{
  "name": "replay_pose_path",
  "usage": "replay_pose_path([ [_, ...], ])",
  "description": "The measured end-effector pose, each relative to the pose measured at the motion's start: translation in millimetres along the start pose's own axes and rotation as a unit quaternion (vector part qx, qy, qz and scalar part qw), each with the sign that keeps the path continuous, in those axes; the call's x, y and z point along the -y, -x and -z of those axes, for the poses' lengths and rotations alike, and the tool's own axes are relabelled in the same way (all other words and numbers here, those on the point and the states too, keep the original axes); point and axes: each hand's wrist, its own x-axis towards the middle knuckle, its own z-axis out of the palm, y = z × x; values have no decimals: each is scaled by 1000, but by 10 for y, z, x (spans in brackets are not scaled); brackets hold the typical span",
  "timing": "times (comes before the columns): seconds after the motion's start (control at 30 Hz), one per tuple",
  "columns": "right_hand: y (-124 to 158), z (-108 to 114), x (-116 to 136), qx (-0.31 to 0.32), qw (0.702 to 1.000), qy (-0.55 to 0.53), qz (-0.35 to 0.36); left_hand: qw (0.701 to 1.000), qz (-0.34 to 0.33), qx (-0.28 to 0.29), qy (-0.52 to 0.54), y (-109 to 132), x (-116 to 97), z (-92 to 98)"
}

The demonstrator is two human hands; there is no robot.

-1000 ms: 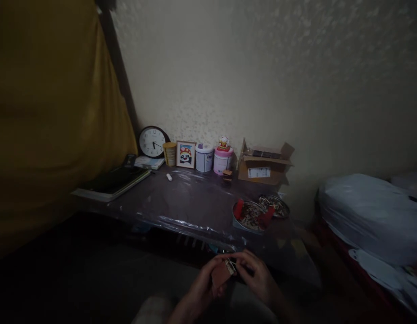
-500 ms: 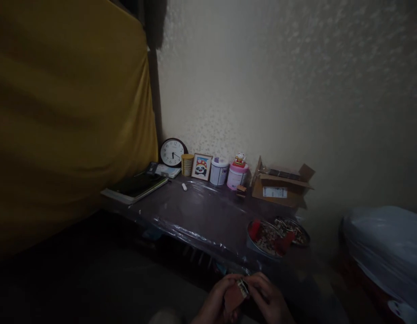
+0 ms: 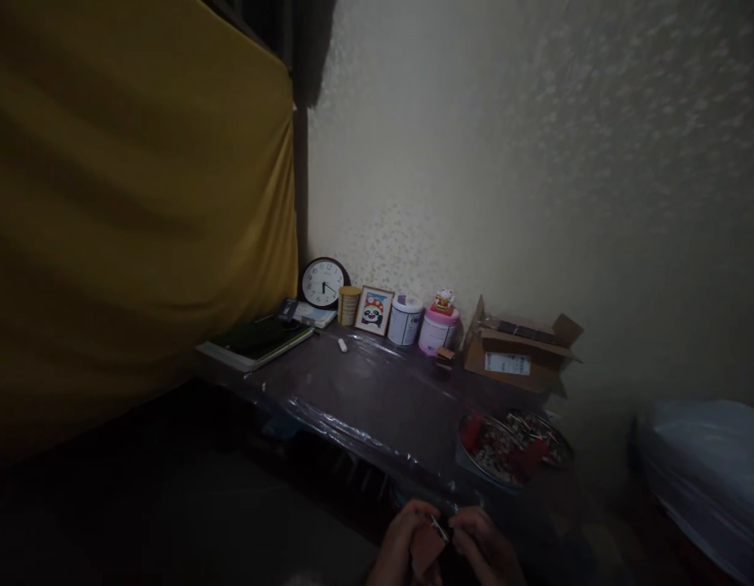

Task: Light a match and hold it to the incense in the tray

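Observation:
At the bottom of the view, my left hand [image 3: 401,544] is wrapped round a small reddish-brown box [image 3: 427,548] that looks like a matchbox. A dark opening with thin pale pieces shows at its upper right end. Just right of that end is my right hand [image 3: 482,544], thumb and fingers pinched together. Whatever lies between those fingertips is too small and dark to make out. Beyond the hands, a round tin [image 3: 490,472] holds many small pale and dark bits with red pieces at its rim. A second round dish [image 3: 551,435] of similar bits sits behind it.
A plastic-covered table [image 3: 365,387] carries a clock [image 3: 324,282], a yellow canister [image 3: 348,307], a panda picture [image 3: 373,311], a white tub [image 3: 405,321], a pink-lidded tub [image 3: 439,331], a small brown box [image 3: 445,357] and an open carton [image 3: 505,362]. A yellow curtain [image 3: 138,203] hangs left.
The camera has turned, so the scene sits further right and lower. My right fingers have drawn slightly away from the box's open end. My left hand still holds the box.

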Motion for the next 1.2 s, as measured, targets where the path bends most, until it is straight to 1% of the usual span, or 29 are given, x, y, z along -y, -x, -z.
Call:
replay_pose_path([
  [0.23,-7,-39,-50,13,999,6,-46,1000,-19,-24,5,7,-18,5],
  [0.3,-7,-42,-56,10,999,7,-48,999,-22,-24,6,5,-25,3],
  [0.5,-2,-48,59,25,998,-11,-56,999,-22,-27,1,-2,-16,-9],
  [0.67,-5,-56,94,8,999,-17,-33,999,-24,-47,5,54,-28,-32],
  [0.83,2,-57,22,9,999,-3,-35,999,-27,-28,4,40,-58,-65],
  [1.07,0,-61,52,19,999,-18,-46,999,-35,-30,-6,-8,-30,-52],
  [1.2,10,-55,45,16,1000,-3,-27,999,-39,-29,-19,4,-45,-25],
])
